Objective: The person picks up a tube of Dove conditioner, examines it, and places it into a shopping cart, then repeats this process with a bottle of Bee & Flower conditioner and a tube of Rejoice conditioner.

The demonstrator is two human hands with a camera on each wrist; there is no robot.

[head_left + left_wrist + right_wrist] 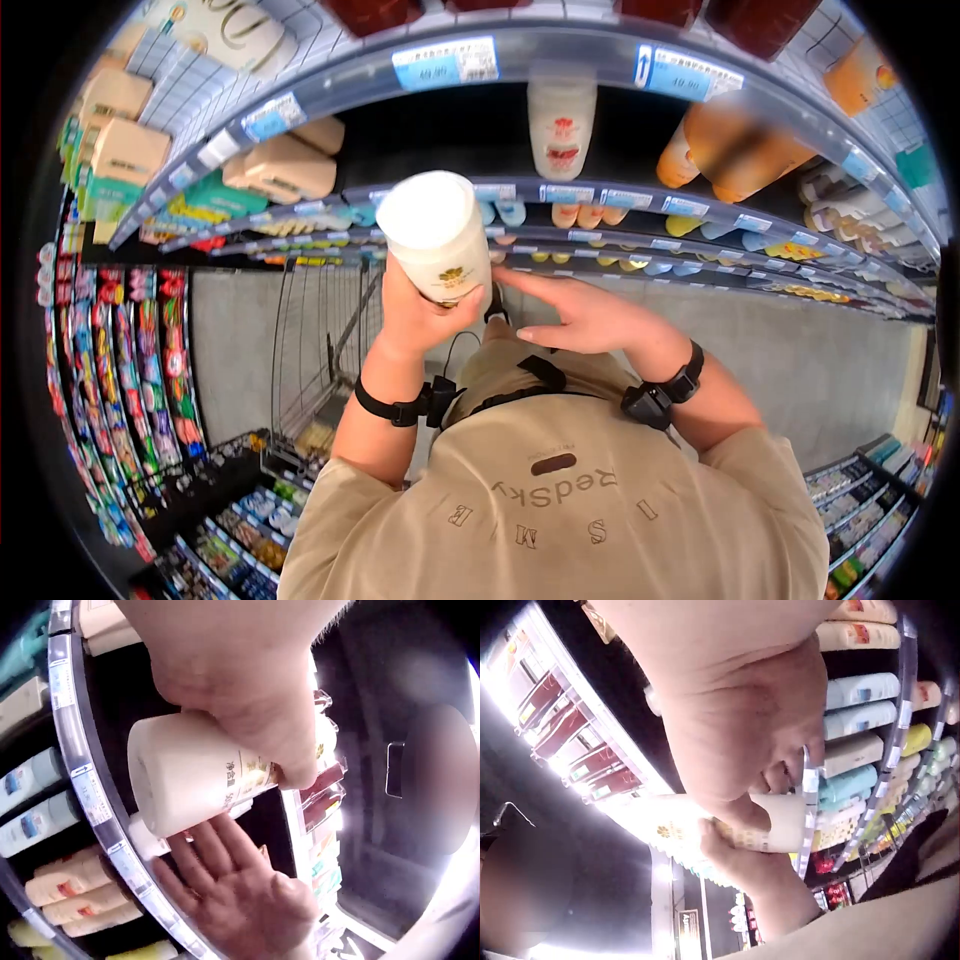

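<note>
Furthest to the left of the grip stand racks of bright snack packets and a wire shopping cart down in the aisle. The left hand makes the grip: its fingers and thumb curl round the lower body of a tall white cylindrical plastic bottle with a gold emblem, holding it upright and raised in front of the curved grey store shelves with blue price tags. Just right of the grip, the right hand lies flat with straight fingers, its tips reaching toward the bottle's base; the left wrist view shows that open palm directly beneath the bottle. Judging from this, the bottle is already off the shelf and in hand, well apart from the cart, so setting it down anywhere is not yet done. Beyond the grip, cream and orange bottles line the shelf.
</note>
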